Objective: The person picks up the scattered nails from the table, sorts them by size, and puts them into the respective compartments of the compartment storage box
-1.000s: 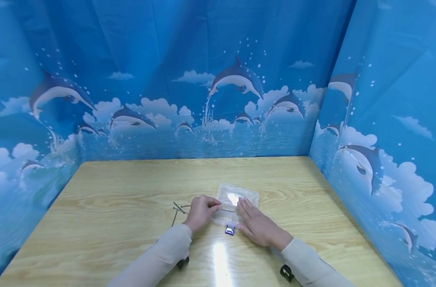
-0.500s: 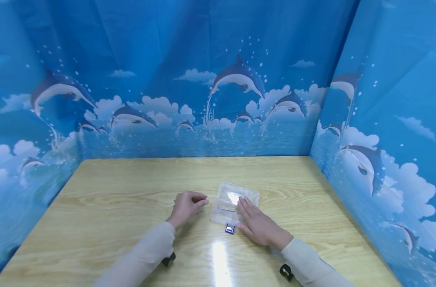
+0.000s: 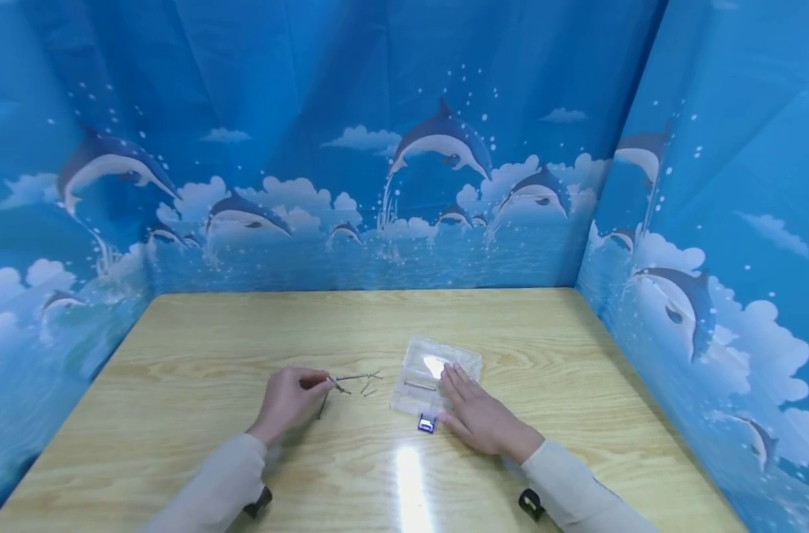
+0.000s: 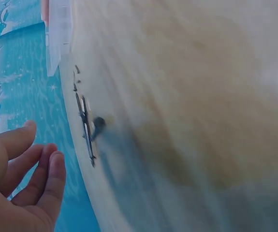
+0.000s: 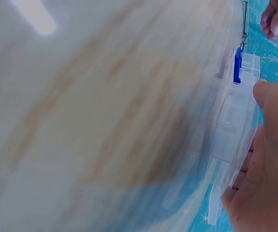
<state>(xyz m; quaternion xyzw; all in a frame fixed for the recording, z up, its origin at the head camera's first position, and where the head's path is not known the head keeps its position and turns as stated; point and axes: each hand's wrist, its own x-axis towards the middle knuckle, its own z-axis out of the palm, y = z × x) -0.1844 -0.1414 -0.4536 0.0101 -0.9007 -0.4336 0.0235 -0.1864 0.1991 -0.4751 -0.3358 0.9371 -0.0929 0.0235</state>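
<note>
My left hand (image 3: 289, 400) is over the near-left end of a loose group of thin, dark, nail-like metal pieces (image 3: 353, 377). In the left wrist view its thumb and fingers (image 4: 56, 169) are bent with a gap between them and nothing held, apart from the metal pieces (image 4: 84, 121). A clear plastic compartment box (image 3: 411, 403) lies to the right of these pieces, with one thin piece (image 3: 420, 386) inside. My right hand (image 3: 482, 420) rests on the box's right side, fingers extended. A small blue-edged piece (image 3: 427, 423) is at the box's front edge.
The wood-grain table (image 3: 211, 348) holds all of these things. A blue dolphin-print curtain (image 3: 337, 148) stands behind it and along its right side. Light reflects brightly off the table (image 3: 411, 488) in front of the box.
My left hand has moved left from the box to the metal pieces, and more of them now show. My right hand has stayed in place on the box.
</note>
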